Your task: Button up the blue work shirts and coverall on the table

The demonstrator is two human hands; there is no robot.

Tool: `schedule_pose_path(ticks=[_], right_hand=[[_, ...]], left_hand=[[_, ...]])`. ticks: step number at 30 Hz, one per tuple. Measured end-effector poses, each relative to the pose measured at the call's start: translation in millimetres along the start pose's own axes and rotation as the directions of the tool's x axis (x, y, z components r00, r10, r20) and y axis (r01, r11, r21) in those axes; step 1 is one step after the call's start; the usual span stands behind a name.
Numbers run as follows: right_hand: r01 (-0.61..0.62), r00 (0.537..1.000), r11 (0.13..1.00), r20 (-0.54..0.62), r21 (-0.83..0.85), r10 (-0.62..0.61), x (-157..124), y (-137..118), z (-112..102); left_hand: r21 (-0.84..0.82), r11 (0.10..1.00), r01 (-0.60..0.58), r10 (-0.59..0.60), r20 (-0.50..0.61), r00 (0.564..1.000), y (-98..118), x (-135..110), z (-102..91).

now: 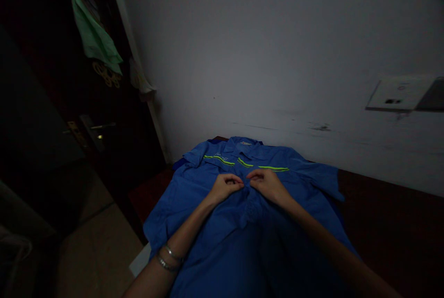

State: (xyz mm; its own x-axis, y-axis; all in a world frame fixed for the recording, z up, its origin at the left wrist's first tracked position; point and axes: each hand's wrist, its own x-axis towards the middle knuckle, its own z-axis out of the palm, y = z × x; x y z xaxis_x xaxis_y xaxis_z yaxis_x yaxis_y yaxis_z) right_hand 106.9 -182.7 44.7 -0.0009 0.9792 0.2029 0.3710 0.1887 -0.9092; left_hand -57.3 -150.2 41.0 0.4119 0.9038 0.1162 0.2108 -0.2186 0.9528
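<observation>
A blue short-sleeved work shirt with yellow-green stripes lies spread out, its collar toward the wall. My left hand pinches the shirt's front near the middle, thumb and fingers together. Close beside it, my right hand grips the facing side of the front in a similar pinch. Between the hands the cloth is bunched and slightly raised. Whether a button sits at the fingertips is too dark to make out. Two bracelets circle my left wrist.
Under the shirt is a dark reddish table against a pale wall. A wall socket is at the right. To the left stands a dark door with a handle and a hanging green cloth. Tiled floor shows lower left.
</observation>
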Motion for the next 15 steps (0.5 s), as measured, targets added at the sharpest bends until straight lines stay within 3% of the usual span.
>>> schedule_pose_path(ticks=[15], right_hand=[[-0.020, 1.000, 0.999, -0.003, 0.036, 0.021, -0.4, 1.8, 2.2]], left_hand=[[0.009, 0.999, 0.037, -0.037, -0.031, 0.999, -0.1, -1.4, 2.5]])
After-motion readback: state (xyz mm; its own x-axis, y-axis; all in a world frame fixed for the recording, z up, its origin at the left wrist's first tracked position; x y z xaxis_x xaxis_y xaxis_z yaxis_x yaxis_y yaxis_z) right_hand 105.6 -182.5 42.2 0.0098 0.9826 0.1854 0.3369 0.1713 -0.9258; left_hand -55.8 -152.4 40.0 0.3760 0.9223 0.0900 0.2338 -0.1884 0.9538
